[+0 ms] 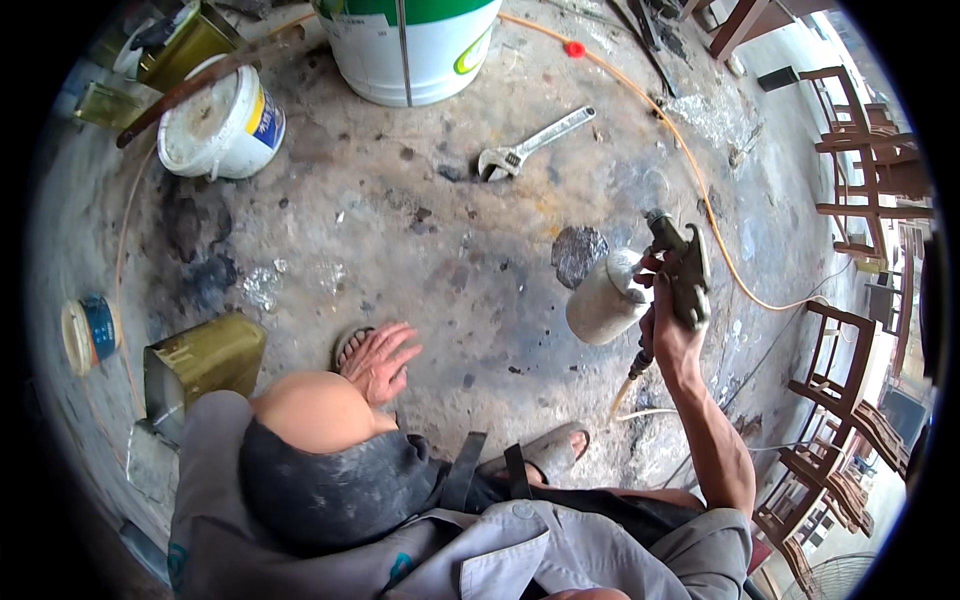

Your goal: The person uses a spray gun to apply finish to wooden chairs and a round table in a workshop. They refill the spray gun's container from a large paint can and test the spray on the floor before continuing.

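Far to the left of the hands, a pot [92, 335] is seen, with a tin [205, 360] set closer to the left hand [380, 362]. Ahead of these, a white tub [215, 130] is found. The fingers of the left hand are loosely spread and nothing is seen to be held; a sandalled foot lies just beside it, though whether it is touched cannot be told. Well ahead, between the hands, a large bucket [408, 55] and a wrench [540, 142] are seen on the floor [450, 250].

On the right, a spray gun [690, 270] is gripped in the right hand [672, 335], with its grey cup [605, 297] tilted out to the left of that hand. Some weight is likely to be felt on the cup side, more so if liquid is inside; its contents are hidden. The gun looks to be stiff metal, not easily harmed by a firm grip, but a coated surface may be slippery. It is best held around the handle, with the cup steadied from below by the left hand. Below the right hand a hose [622, 397] is attached, by which a light drag may be added. Farther right and ahead, an orange line [692, 165] is curved across the floor.
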`<control>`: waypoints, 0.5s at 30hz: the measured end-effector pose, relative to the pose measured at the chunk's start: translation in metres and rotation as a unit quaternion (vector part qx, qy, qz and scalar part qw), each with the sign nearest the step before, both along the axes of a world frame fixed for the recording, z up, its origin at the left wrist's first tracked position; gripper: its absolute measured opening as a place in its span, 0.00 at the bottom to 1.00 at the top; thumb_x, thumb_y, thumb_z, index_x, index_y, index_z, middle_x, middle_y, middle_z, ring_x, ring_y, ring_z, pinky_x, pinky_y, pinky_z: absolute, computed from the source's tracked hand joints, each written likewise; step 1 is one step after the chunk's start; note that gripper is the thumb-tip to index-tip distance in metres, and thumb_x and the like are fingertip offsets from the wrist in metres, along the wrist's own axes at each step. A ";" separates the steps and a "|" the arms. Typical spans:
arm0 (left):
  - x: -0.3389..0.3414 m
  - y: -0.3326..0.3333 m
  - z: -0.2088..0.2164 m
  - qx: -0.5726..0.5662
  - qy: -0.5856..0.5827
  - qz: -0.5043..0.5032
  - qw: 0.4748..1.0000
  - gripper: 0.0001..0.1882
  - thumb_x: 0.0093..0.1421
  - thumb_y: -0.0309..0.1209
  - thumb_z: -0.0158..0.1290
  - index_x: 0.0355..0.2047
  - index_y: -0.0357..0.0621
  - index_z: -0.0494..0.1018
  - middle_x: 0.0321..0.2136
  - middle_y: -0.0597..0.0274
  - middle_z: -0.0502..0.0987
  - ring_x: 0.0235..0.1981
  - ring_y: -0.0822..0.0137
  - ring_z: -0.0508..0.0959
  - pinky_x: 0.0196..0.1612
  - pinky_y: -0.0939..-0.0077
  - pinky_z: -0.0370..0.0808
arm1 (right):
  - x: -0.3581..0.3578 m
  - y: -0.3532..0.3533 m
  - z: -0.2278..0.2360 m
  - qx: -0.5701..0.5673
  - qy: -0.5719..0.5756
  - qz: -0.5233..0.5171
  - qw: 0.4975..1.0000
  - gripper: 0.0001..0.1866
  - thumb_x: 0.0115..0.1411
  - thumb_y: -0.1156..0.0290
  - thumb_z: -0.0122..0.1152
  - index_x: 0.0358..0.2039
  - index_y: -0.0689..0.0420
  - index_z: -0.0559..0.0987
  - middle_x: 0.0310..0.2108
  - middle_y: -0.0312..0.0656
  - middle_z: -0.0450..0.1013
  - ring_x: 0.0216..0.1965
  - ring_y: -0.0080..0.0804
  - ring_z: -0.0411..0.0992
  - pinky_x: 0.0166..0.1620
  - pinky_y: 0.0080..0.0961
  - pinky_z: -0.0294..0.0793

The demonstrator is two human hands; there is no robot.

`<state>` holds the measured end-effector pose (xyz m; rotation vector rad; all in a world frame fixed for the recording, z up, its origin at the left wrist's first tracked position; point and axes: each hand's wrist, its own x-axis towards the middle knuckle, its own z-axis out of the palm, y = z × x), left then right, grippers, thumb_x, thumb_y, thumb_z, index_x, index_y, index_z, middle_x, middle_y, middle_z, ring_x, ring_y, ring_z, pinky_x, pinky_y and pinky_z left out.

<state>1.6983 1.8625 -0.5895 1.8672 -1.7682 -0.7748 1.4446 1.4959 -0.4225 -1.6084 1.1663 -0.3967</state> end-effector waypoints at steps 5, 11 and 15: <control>-0.003 0.003 0.003 0.002 0.010 0.003 1.000 0.28 0.54 0.26 0.55 0.58 0.40 0.73 0.64 0.47 0.66 0.69 0.44 0.61 0.70 0.48 0.60 | -0.001 0.011 -0.014 -0.111 0.013 0.140 0.984 0.29 0.67 0.77 0.58 0.65 0.60 0.58 0.50 0.53 0.78 0.51 0.37 0.77 0.54 0.36 0.77; -0.005 0.002 0.002 0.005 0.012 -0.001 1.000 0.28 0.54 0.26 0.55 0.58 0.40 0.73 0.64 0.46 0.65 0.69 0.44 0.61 0.70 0.47 0.60 | 0.000 0.035 -0.015 0.015 -0.040 0.142 0.989 0.32 0.67 0.72 0.59 0.70 0.56 0.62 0.53 0.51 0.77 0.55 0.38 0.76 0.59 0.36 0.74; -0.005 0.002 0.006 0.010 0.019 -0.002 1.000 0.28 0.55 0.26 0.55 0.59 0.40 0.73 0.65 0.48 0.65 0.69 0.44 0.60 0.71 0.46 0.58 | 0.016 0.046 0.001 -0.005 -0.024 0.162 0.987 0.32 0.66 0.70 0.61 0.69 0.59 0.65 0.59 0.54 0.74 0.57 0.41 0.76 0.60 0.35 0.72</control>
